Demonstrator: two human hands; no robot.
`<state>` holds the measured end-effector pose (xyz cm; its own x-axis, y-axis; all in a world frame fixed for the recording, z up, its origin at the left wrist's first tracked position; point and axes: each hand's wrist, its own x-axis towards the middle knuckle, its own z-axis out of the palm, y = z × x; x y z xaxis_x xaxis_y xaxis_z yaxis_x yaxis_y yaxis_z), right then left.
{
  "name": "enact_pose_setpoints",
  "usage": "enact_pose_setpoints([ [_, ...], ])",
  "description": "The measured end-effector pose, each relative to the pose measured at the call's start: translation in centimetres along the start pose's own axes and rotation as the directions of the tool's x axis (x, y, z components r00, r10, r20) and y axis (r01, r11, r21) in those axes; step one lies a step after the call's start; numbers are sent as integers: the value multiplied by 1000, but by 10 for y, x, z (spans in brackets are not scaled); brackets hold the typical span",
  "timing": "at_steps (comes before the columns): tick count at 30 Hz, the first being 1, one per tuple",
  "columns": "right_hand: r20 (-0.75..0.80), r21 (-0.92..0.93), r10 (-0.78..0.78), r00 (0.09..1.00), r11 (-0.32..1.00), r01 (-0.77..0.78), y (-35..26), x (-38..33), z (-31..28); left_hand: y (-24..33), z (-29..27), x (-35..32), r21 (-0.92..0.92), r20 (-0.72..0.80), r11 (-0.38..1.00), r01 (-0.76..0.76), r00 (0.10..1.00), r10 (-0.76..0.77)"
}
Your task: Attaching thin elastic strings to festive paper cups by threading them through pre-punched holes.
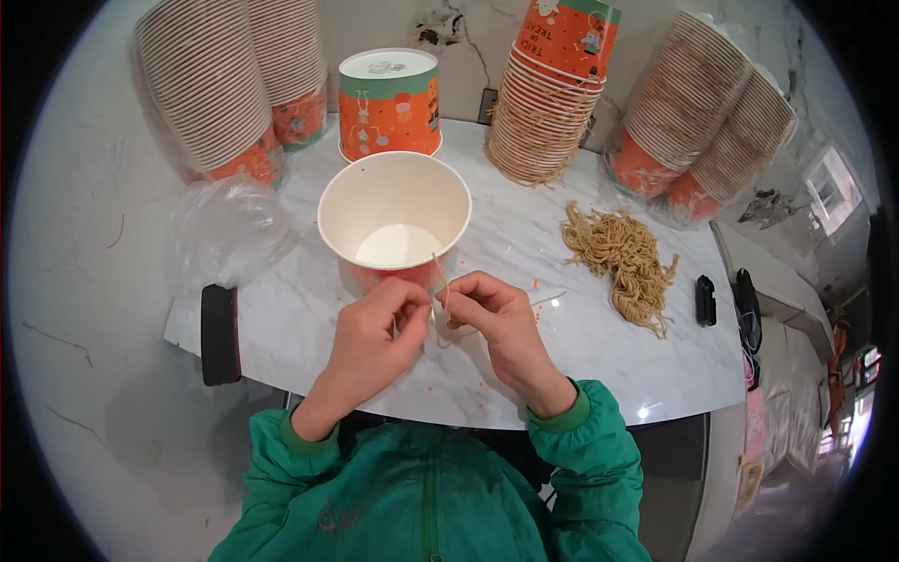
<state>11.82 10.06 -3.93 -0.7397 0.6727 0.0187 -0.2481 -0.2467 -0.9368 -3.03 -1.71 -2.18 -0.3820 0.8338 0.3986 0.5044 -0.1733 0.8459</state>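
Observation:
A white-lined paper bucket [398, 192] with an orange outside stands upright in front of me, its mouth facing up. Thin tan twine [552, 299] runs at its near side, one length rising by the rim and a loose tail trailing right across the table. My left hand [376, 330] is closed in a pinch on the twine close against the bucket's front wall. Just to its right, my right hand [501, 323] pinches the same twine between thumb and forefinger. The fingers partly hide where the twine meets the bucket.
A tangled twine bundle [618, 267] lies to the right, near a small black object [705, 300]. Behind are an upside-down orange bucket [389, 112] and a twine-strung bucket stack [538, 122]. Wrapped stacks flank both sides. Crumpled clear plastic [229, 229] and a dark curved block [220, 335] sit left.

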Motion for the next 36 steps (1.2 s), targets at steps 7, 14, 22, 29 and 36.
enact_pose_setpoints([
  [7, 3, -22, 21, 1000, 1000, -21, 2, -1, 12, 5, -6, 25, -301, 80, 940, 157, 987, -139],
  [14, -8, -325, -226, 974, 922, 211, 8, -1, 25, 1, 8, 28, -478, 17, 858, 188, 979, -205],
  [22, 40, -547, -279, 960, 798, 254, 9, -13, 23, -22, -4, 9, -315, -14, 946, 83, 996, -92],
  [29, 72, -670, -396, 915, 661, 339, 4, -14, 27, -21, -9, 4, -470, 48, 871, 140, 990, -133],
  [36, -226, -438, -440, 869, 843, 312, -10, -19, 17, -13, -18, -3, -873, 117, 391, 291, 904, -412],
])
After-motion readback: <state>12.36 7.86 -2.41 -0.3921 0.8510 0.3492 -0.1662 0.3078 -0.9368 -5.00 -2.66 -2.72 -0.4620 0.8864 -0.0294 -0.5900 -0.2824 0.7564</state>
